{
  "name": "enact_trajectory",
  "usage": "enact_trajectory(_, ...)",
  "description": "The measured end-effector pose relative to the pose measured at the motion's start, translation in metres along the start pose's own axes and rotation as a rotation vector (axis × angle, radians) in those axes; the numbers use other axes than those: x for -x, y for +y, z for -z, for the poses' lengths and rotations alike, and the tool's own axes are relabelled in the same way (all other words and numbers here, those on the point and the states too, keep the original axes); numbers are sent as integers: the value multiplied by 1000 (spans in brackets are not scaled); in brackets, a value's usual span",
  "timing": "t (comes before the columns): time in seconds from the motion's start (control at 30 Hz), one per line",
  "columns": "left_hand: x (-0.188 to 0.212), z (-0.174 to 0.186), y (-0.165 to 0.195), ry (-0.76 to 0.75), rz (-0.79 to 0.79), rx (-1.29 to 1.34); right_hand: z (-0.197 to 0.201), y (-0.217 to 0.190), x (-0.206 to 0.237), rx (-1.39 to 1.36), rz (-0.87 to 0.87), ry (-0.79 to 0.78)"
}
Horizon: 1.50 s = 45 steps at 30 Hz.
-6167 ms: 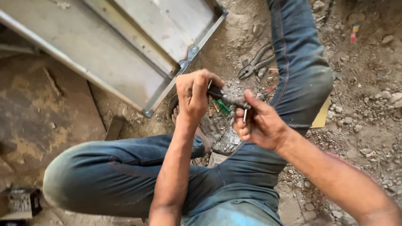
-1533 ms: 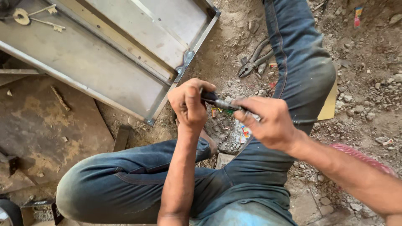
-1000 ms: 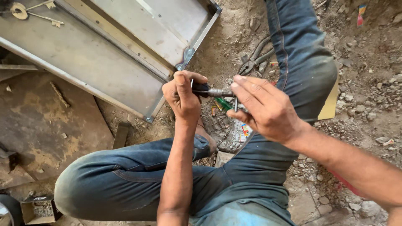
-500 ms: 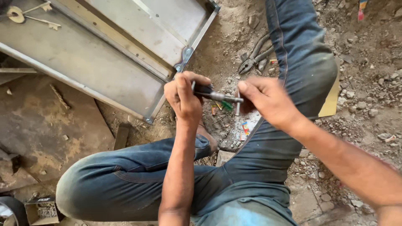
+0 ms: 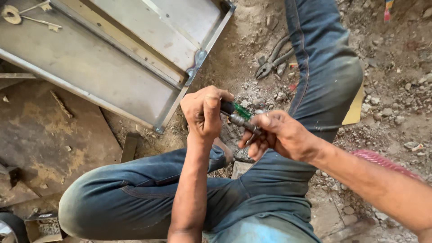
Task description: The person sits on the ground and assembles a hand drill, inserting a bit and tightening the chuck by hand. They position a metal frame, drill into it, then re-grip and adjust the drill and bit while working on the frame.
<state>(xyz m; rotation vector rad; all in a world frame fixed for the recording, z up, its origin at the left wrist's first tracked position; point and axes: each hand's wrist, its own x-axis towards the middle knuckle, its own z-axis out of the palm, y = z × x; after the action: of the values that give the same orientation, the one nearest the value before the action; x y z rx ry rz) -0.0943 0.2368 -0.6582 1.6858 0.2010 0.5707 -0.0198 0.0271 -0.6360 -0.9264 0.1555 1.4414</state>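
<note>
The left hand is closed around the dark handle end of a screwdriver with a green section, while the right hand pinches its metal shaft between fingertips. The tool sits between both hands, above the person's jeans-clad legs. Pliers lie on the rubble-strewn ground beyond, and a grey metal frame rests to the left

Faded blue denim jeans with orange stitching, a dull grey sheet-metal frame, a translucent green tool handle, rusty brown plate, grey-tan rubble ground.
</note>
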Motion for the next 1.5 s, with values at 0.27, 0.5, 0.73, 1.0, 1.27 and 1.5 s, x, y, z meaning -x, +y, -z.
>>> enact_trajectory(0.27, -7, 0, 0, 34, 250, 295, 15, -13, -8, 339, 145, 92)
enact_trajectory(0.5, -6, 0, -10, -92, 303, 180, -1, -31, -10, 454, 124, 238)
enact_trajectory(0.73, -3, -7, -29, 65, 351, 299, -15, -44, 7, 1511, 922, 427)
enact_trajectory(1.0, -4, -3, -23, 78, 476, 409, -31, -53, 13, 1672, 1107, 313)
enact_trajectory(1.27, -9, -8, -17, 73, 530, 250, -29, -59, 10, 1934, 1208, 296)
enact_trajectory(1.5, -7, -24, -22, 41, 711, 178, -16, -67, 3, 2051, 1262, 234)
